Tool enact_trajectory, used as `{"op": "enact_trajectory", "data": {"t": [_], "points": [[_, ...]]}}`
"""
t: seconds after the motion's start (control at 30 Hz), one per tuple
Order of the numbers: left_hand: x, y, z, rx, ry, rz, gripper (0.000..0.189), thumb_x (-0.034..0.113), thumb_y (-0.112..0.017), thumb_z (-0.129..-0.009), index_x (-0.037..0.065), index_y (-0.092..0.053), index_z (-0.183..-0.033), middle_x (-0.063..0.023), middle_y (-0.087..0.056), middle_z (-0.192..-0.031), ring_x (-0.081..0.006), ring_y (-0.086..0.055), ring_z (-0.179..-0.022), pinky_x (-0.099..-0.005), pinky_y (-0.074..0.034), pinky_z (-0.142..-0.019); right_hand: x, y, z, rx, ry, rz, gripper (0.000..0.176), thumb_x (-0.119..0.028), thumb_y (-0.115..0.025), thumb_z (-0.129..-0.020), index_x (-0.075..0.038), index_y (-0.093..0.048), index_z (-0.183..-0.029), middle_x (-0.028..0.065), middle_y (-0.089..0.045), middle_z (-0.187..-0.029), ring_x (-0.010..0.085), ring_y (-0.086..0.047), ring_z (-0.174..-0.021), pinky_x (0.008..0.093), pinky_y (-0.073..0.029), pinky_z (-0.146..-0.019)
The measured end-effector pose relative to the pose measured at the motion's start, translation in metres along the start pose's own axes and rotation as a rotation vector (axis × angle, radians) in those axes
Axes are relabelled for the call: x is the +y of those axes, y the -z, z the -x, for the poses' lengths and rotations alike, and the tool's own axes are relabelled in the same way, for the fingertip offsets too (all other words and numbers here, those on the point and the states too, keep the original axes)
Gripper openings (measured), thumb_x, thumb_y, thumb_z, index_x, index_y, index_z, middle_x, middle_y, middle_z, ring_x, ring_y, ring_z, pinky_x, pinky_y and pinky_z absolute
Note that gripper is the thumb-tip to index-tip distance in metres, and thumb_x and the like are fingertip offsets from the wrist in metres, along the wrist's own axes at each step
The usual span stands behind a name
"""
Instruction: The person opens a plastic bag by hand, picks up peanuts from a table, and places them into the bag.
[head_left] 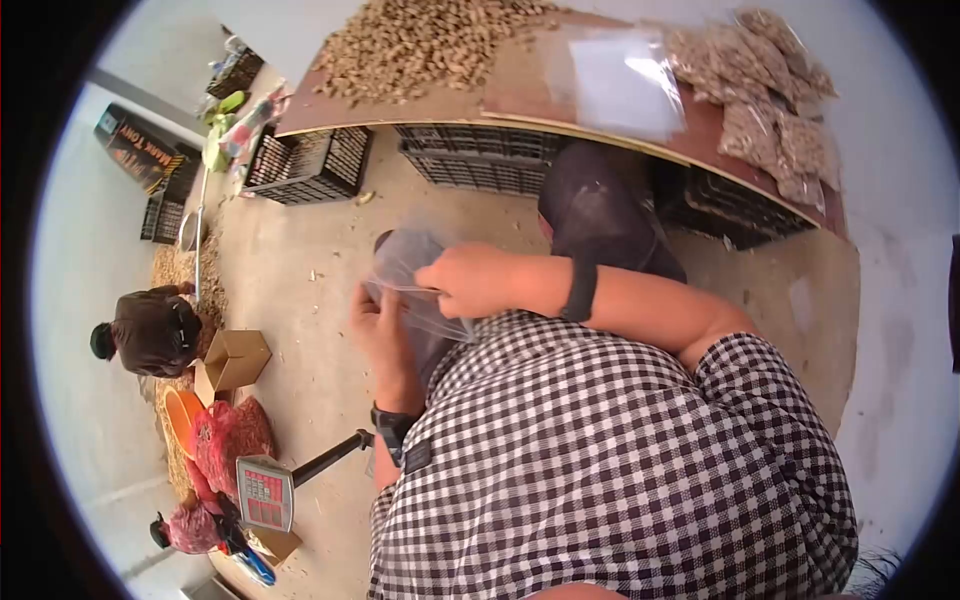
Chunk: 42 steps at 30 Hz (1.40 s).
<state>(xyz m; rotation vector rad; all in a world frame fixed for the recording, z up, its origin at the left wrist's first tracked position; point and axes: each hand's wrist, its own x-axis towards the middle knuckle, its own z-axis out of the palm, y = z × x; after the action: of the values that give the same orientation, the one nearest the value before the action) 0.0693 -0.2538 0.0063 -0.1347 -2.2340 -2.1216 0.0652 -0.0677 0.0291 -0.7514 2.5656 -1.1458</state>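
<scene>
Both hands close together at frame centre. Left hand (375, 325) and right hand (468, 280) pinch clear plastic bag (408, 262) between them. Peanut pile (430, 45) on table (520, 95), 12 o'clock.

Checked black-and-white shirt (620, 470), black watch (392, 425), black wristband (580, 290).

Bag (408, 285) thin clear glossy plastic; tabletop (520, 88) matt wood

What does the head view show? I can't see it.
The left hand and right hand hold a clear bag in front of a checked shirt. Beyond, a table carries a nut pile and filled bags.
</scene>
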Motion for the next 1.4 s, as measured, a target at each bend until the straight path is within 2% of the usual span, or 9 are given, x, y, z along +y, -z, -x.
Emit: {"op": "enact_trajectory", "data": {"t": [0.23, 0.4, 0.5, 0.73, 0.93, 1.13, 1.23, 1.27, 1.4], "points": [[0.001, -0.011, -0.001, -0.070, -0.114, -0.147, 0.025, 0.000, -0.055, -0.090, -0.001, -0.061, -0.115, -0.0005, -0.062, -0.084, -0.0035, -0.054, -0.071, -0.0179, -0.041, -0.062, 0.000, 0.005, -0.010, 0.215, -0.047, -0.022, 0.021, -0.018, -0.057, -0.079, -0.006, -0.061, -0.096, 0.0200, -0.065, -0.082, 0.0388, -0.062, -0.079, 0.0473, -0.047, -0.069], [0.021, -0.003, 0.001, 0.035, -0.108, -0.306, 0.048, -0.011, -0.051, -0.072, 0.004, -0.066, -0.115, 0.0077, -0.034, -0.064, -0.0033, -0.032, -0.056, -0.0191, -0.028, -0.052, 0.013, 0.017, -0.008, 0.277, -0.120, -0.067, 0.019, -0.013, -0.049, -0.087, -0.009, -0.059, -0.103, 0.0199, -0.065, -0.085, 0.0391, -0.062, -0.082, 0.0467, -0.047, -0.071], [0.010, 0.006, 0.001, -0.031, -0.176, -0.442, 0.041, -0.010, -0.055, -0.073, 0.004, -0.067, -0.111, 0.0079, -0.034, -0.063, -0.0037, -0.032, -0.056, -0.0197, -0.028, -0.052, 0.025, 0.021, -0.010, 0.278, -0.103, -0.065, 0.016, -0.011, -0.050, -0.086, -0.007, -0.061, -0.098, 0.0194, -0.065, -0.084, 0.0379, -0.062, -0.081, 0.0452, -0.048, -0.071], [0.004, 0.006, -0.007, -0.129, -0.060, -0.398, 0.013, 0.007, -0.068, -0.085, -0.001, -0.069, -0.094, 0.0047, -0.049, -0.061, -0.0027, -0.040, -0.055, -0.0211, -0.032, -0.049, 0.036, 0.037, -0.012, 0.066, -0.104, -0.116, 0.028, -0.018, -0.059, -0.079, -0.005, -0.060, -0.103, 0.0176, -0.066, -0.087, 0.0343, -0.064, -0.082, 0.0429, -0.048, -0.072], [0.020, -0.003, -0.041, -0.153, -0.020, -0.555, 0.021, 0.015, -0.067, -0.084, -0.003, -0.064, -0.075, -0.0032, -0.049, -0.053, -0.0077, -0.041, -0.051, -0.0268, -0.036, -0.049, 0.034, 0.052, -0.002, -0.127, -0.154, -0.243, 0.052, -0.033, -0.068, -0.083, -0.004, -0.051, -0.123, 0.0147, -0.065, -0.091, 0.0270, -0.062, -0.086, 0.0365, -0.047, -0.074], [0.022, -0.035, -0.092, -0.234, -0.026, -0.642, 0.026, 0.017, -0.067, -0.083, -0.005, -0.061, -0.071, -0.0088, -0.053, -0.052, -0.0109, -0.047, -0.051, -0.0309, -0.040, -0.050, 0.033, 0.092, -0.002, 0.275, -0.113, -0.357, 0.049, -0.032, -0.065, -0.087, -0.002, -0.049, -0.123, 0.0103, -0.061, -0.084, 0.0176, -0.057, -0.071, 0.0317, -0.047, -0.065], [0.004, -0.053, -0.113, -0.270, -0.027, -0.570, 0.024, 0.017, -0.068, -0.081, -0.005, -0.062, -0.073, -0.0123, -0.056, -0.055, -0.0121, -0.052, -0.053, -0.0318, -0.042, -0.051, 0.027, 0.094, -0.024, 0.117, -0.086, -1.293, 0.036, -0.021, -0.059, -0.091, -0.002, -0.051, -0.120, 0.0047, -0.058, -0.078, 0.0130, -0.054, -0.067, 0.0287, -0.047, -0.064], [-0.004, -0.057, -0.119, -0.277, -0.026, -0.521, 0.024, 0.016, -0.068, -0.080, -0.005, -0.062, -0.073, -0.0135, -0.057, -0.056, -0.0126, -0.053, -0.053, -0.0319, -0.043, -0.052, 0.019, 0.093, -0.032, 0.085, -0.123, -1.257, 0.023, -0.014, -0.054, -0.092, -0.003, -0.055, -0.113, -0.0024, -0.054, -0.086, 0.0085, -0.051, -0.076, 0.0250, -0.044, -0.070], [-0.034, -0.055, -0.143, -0.274, -0.062, -0.255, 0.024, 0.017, -0.068, -0.080, -0.005, -0.062, -0.073, -0.0134, -0.055, -0.055, -0.0131, -0.052, -0.052, -0.0313, -0.043, -0.052, 0.036, 0.072, -0.069, 0.234, -0.094, -0.672, 0.014, -0.007, -0.051, -0.088, -0.001, -0.060, -0.097, 0.0005, -0.060, -0.093, 0.0097, -0.052, -0.083, 0.0267, -0.045, -0.078]]}}
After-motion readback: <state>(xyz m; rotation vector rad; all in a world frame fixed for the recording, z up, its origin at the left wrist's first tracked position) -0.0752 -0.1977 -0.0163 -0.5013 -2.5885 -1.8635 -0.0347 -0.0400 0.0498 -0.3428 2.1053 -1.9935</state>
